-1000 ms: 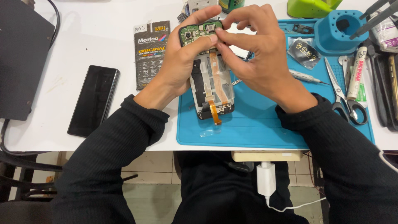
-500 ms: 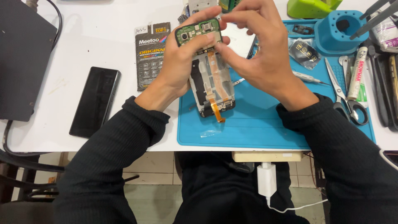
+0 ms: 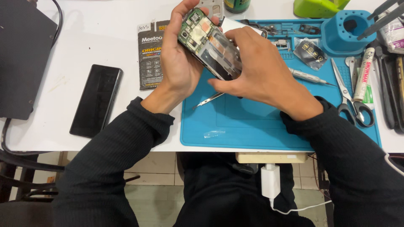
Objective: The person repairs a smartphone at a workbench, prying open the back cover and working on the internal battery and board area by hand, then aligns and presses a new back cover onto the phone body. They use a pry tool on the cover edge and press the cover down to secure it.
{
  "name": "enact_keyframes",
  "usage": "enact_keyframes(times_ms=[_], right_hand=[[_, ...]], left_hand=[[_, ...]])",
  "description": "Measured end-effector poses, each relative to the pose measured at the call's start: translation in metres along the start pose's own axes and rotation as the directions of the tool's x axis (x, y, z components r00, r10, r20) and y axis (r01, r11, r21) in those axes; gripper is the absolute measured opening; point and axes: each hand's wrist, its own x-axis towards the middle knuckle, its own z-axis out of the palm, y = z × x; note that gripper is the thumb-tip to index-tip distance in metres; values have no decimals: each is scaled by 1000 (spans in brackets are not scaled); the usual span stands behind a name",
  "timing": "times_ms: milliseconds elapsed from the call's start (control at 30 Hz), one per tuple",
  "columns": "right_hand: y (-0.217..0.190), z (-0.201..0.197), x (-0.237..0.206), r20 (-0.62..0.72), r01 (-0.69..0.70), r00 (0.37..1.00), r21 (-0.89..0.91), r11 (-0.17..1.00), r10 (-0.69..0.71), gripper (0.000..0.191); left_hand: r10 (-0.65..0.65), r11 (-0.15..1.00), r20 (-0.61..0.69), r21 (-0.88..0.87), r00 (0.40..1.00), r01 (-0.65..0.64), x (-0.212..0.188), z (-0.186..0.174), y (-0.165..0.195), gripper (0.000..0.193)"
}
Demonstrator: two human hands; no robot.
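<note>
Both hands pinch the opened phone [image 3: 210, 48]: left hand [image 3: 179, 63] cradling, right hand [image 3: 261, 71] gripping its lower end. I'd keep fingertips on the frame edges, off the green board.

- Left hand [image 3: 179, 63] raised, palm turned inward, fingers curled up and closed in a grip, thumb side toward the camera
- Right hand [image 3: 261, 71] back up, fingers wrapped over and closed from the right, thumb stretched out low toward the left
- Both forearms in black sleeves, angled in from the lower corners, wrists bare
</note>
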Motion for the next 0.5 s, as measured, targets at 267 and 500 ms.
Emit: enact_keyframes(times_ms=[267,500], right_hand=[[7,-56,1,499,-62,857,-149,987,129,91],[-14,-65,-6,736,-137,629,-212,968,250,92]], left_hand=[[-280,732,28,653,960,195,22,-6,31,65],[-462,17,415,888,784,-460,6,20,51,40]])
